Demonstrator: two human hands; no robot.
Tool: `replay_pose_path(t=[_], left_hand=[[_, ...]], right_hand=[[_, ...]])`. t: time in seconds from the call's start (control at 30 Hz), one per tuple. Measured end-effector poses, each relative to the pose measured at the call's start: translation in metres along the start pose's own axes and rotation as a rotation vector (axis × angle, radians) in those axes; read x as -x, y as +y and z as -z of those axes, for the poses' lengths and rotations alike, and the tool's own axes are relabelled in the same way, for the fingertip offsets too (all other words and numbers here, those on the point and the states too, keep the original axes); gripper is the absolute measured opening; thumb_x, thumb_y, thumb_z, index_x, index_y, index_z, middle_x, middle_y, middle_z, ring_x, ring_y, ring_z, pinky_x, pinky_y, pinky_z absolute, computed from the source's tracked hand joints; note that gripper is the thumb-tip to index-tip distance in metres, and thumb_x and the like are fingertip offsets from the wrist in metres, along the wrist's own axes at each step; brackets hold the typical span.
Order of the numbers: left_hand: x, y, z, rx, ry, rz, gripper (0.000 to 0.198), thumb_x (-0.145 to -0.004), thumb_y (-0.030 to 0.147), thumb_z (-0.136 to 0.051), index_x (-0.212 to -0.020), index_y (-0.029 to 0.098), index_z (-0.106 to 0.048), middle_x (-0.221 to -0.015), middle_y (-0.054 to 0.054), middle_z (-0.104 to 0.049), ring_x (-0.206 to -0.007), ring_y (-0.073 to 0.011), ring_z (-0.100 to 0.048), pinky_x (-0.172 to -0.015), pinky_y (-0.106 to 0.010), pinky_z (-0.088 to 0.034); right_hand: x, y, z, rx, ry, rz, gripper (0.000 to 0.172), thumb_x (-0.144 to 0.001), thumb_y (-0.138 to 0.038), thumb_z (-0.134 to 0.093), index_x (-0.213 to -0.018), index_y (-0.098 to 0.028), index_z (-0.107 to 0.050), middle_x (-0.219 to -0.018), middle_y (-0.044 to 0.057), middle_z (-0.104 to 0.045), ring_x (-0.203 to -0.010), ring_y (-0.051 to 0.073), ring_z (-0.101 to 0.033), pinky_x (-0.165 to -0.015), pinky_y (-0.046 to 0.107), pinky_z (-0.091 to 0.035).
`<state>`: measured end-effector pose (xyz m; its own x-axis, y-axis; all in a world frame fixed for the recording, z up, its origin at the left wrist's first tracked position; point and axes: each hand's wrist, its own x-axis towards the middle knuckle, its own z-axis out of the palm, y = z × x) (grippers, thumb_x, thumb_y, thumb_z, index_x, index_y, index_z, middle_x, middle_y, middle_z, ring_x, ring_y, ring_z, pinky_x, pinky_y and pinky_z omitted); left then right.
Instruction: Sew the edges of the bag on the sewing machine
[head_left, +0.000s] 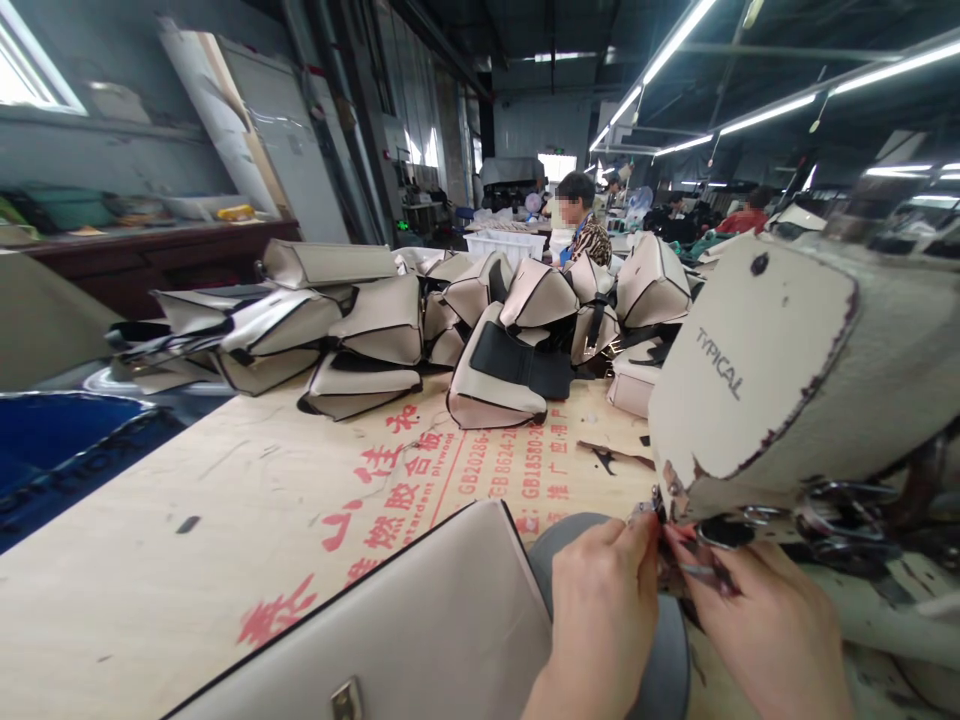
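Beige bag (420, 625) left of hands (604, 600)

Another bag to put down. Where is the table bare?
The widest bare patch of table lies left, bordered by the blue object, the bag pile and the near bag. A narrower strip with scraps runs between pile and sewing machine. Crowded under the machine, where the left hand and right hand meet.

Two bare hands show at the near right edge: the left hand (600, 610) and the right hand (772, 630), both uncovered to the wrists.
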<state>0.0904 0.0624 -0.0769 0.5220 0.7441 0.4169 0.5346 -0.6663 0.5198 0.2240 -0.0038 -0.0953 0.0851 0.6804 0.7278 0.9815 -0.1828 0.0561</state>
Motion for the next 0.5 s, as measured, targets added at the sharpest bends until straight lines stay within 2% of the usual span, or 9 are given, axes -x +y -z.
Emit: replay_pose_path(t=[0.13,0.2,0.3,0.37,0.4,0.5], left_hand=[[-0.001,0.001,0.004,-0.048,-0.051,0.007,0.02,-0.084,0.013,-0.047,-0.083,0.021,-0.065,-0.058,0.001,-0.059,-0.05,-0.012,-0.052,-0.045,-0.022,-0.029],[-0.002,0.001,0.008,-0.05,-0.056,0.013,0.017,-0.083,0.015,-0.049,-0.087,0.022,-0.064,-0.065,0.0,-0.061,-0.058,-0.0136,-0.055,-0.049,-0.022,-0.034],[0.0,0.001,0.019,-0.022,0.069,-0.011,0.019,-0.08,0.017,-0.056,-0.096,0.024,-0.063,-0.09,-0.003,-0.063,-0.083,-0.0185,-0.057,-0.068,-0.028,-0.042],[0.006,0.0,0.022,0.009,0.186,-0.081,0.025,-0.078,0.016,-0.058,-0.101,0.025,-0.062,-0.098,-0.004,-0.063,-0.09,-0.0199,-0.055,-0.078,-0.033,-0.041],[0.01,0.0,0.022,0.026,0.224,-0.136,0.025,-0.078,0.016,-0.058,-0.102,0.025,-0.062,-0.095,-0.003,-0.064,-0.088,-0.0191,-0.055,-0.078,-0.033,-0.041],[0.028,0.002,0.011,0.08,0.285,-0.327,0.018,-0.081,0.019,-0.055,-0.094,0.027,-0.065,-0.073,0.001,-0.067,-0.069,-0.0127,-0.058,-0.065,-0.027,-0.041]], right_hand=[[0.001,-0.007,-0.005,0.029,-0.072,-0.059,0.032,-0.084,-0.036,-0.043,-0.068,-0.017,-0.064,-0.056,0.006,-0.059,-0.047,0.016,-0.053,-0.045,0.024,-0.032],[0.003,-0.008,-0.006,0.007,-0.102,-0.07,0.028,-0.083,-0.032,-0.043,-0.071,-0.017,-0.063,-0.056,0.006,-0.058,-0.045,0.016,-0.051,-0.043,0.024,-0.031],[0.009,-0.003,-0.003,-0.117,-0.106,-0.096,0.022,-0.083,-0.03,-0.044,-0.081,-0.015,-0.06,-0.066,0.007,-0.06,-0.052,0.018,-0.055,-0.046,0.024,-0.035],[0.015,0.0,0.006,-0.332,-0.134,-0.158,0.02,-0.085,-0.03,-0.043,-0.084,-0.016,-0.058,-0.074,0.008,-0.06,-0.062,0.018,-0.057,-0.053,0.024,-0.041],[0.018,0.001,0.012,-0.481,-0.172,-0.185,0.019,-0.086,-0.029,-0.043,-0.083,-0.017,-0.057,-0.075,0.007,-0.059,-0.065,0.017,-0.058,-0.057,0.023,-0.043],[0.027,-0.003,0.036,-0.907,-0.355,-0.204,0.023,-0.088,-0.028,-0.043,-0.07,-0.019,-0.053,-0.067,0.002,-0.052,-0.061,0.013,-0.054,-0.054,0.018,-0.042]])
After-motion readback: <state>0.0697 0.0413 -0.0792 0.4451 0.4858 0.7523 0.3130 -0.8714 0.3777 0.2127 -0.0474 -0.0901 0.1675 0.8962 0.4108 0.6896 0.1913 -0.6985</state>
